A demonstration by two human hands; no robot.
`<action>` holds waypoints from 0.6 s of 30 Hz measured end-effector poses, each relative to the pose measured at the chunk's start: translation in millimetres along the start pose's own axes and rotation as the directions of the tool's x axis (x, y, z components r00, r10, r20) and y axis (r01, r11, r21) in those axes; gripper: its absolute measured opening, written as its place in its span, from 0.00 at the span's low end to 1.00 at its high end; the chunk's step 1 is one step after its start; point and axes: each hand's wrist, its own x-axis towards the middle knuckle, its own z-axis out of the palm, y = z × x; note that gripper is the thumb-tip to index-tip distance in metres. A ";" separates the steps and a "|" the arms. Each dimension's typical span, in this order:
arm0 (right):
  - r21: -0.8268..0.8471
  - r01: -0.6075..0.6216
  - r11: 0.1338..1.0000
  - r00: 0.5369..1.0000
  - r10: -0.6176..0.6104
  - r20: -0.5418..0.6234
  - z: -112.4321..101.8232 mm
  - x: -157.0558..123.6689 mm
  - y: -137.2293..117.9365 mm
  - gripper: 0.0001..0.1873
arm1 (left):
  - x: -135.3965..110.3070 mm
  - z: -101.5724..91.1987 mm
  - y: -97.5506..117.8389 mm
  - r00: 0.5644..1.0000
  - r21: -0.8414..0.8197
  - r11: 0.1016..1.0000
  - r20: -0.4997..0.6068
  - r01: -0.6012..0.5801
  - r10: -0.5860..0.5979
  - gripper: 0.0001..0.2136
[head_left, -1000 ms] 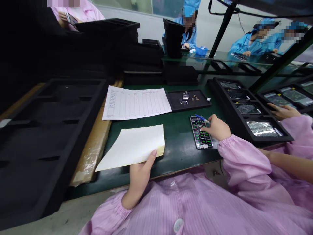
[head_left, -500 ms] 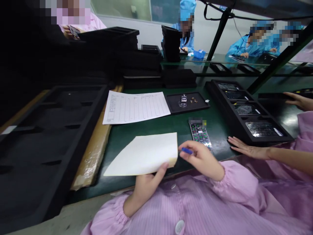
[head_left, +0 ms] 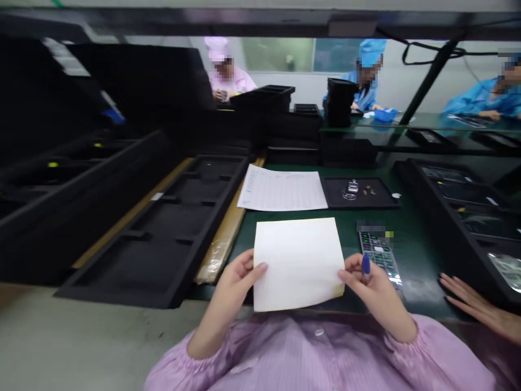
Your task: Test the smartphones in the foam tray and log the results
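A blank white pad of paper is held up over the green table edge between both my hands. My left hand grips its left edge, thumb on top, fingers closed round it. My right hand pinches the pad's right edge and also holds a blue pen between its fingers. Just right of my right hand a phone with a lit screen of green and red tiles lies flat on the table.
A printed form lies behind the pad, next to a small black tray with small metal parts. Long black foam trays stand at the left and right. A co-worker's hand rests flat at the lower right. Other people work behind.
My right hand moved from the phone to the pad's right edge, pen still in it. The pad was pulled square in front of me. The camera view swung left.
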 end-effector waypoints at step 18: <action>0.209 0.485 0.849 0.781 -0.313 -0.541 -17.1 -0.9 -3.1 0.07 | 188.0 4.8 63.1 0.884 0.522 0.851 -0.367 -0.063 0.291 0.13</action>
